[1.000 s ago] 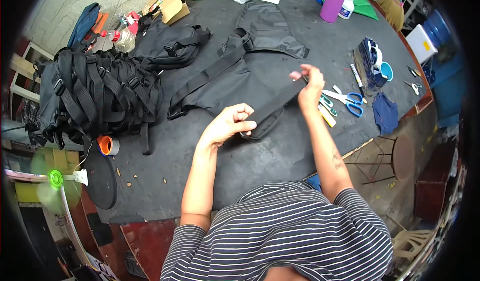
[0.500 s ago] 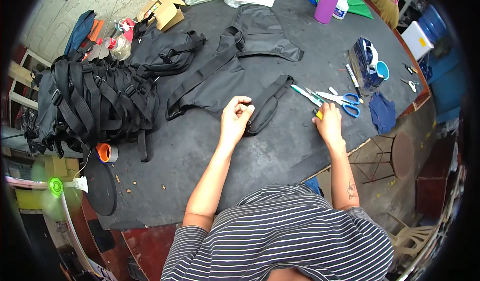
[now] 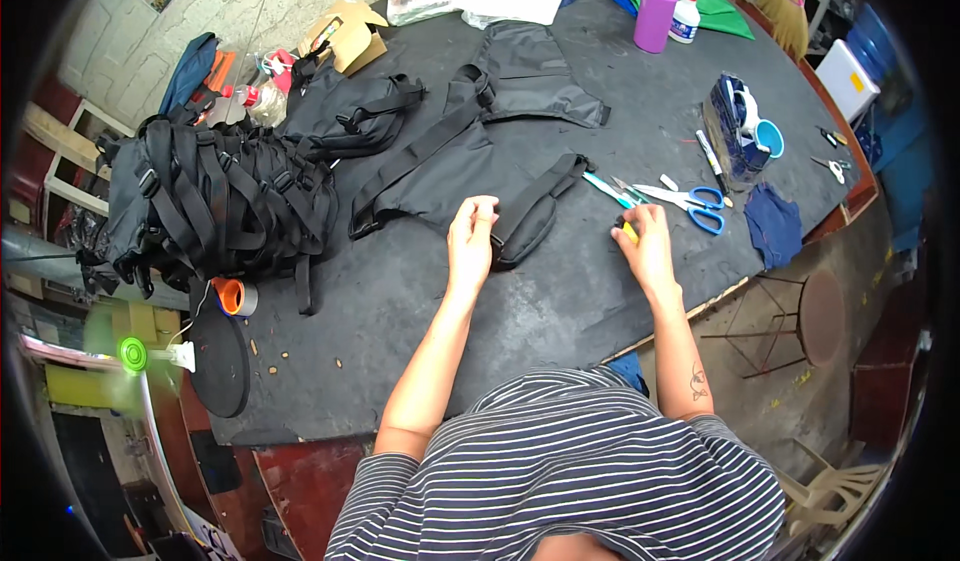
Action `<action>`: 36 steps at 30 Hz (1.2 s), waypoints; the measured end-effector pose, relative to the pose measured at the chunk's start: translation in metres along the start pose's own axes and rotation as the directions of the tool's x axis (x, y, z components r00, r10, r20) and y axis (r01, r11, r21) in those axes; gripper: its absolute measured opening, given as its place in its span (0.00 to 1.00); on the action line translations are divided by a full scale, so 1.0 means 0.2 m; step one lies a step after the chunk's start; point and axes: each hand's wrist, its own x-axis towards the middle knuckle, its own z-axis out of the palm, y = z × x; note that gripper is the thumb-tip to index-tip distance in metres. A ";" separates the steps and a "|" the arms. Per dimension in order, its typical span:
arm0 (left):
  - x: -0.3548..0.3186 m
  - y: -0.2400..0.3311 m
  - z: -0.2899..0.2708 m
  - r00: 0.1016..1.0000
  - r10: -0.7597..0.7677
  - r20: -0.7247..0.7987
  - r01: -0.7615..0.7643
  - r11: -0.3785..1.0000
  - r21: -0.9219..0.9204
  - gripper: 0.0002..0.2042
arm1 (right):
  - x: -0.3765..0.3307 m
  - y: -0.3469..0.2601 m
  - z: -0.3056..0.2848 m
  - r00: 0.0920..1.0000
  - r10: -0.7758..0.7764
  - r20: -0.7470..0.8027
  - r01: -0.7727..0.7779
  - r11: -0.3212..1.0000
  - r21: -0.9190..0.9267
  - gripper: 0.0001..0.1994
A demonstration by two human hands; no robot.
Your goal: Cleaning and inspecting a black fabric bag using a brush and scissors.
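Note:
My left hand [image 3: 470, 246] is beside the lower end of a black padded strap [image 3: 541, 213], its fingers pinched together. Whatever they may hold is too small to make out. The strap belongs to a black fabric bag piece [image 3: 430, 183] spread across the table, with a stitched panel [image 3: 535, 71] at its far end. In my right hand [image 3: 650, 251] is a small yellow-and-black object [image 3: 629, 231], mostly covered by the fingers. Just beyond that hand lie scissors with blue handles [image 3: 706, 210] and a slim light-blue tool [image 3: 612, 190].
Black strapped bags [image 3: 220, 201] are heaped at the left, near an orange tape roll [image 3: 233, 296] and a green-hubbed fan [image 3: 133, 354]. To the right are a marker [image 3: 711, 156], a tape dispenser [image 3: 735, 131] and a navy cloth [image 3: 773, 223]. A purple bottle [image 3: 656, 11] stands far back.
My right hand has drawn slightly left, away from the scissors, with the yellow-and-black object in its fingers. My left hand stays near the strap, its fingers a little more upright. The view has shifted slightly.

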 end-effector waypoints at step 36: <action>-0.03 0.05 0.03 0.969 0.052 -0.240 -0.067 0.996 -0.055 0.18 | 0.29 -0.12 0.31 0.987 -0.158 0.013 0.149 0.955 0.256 0.14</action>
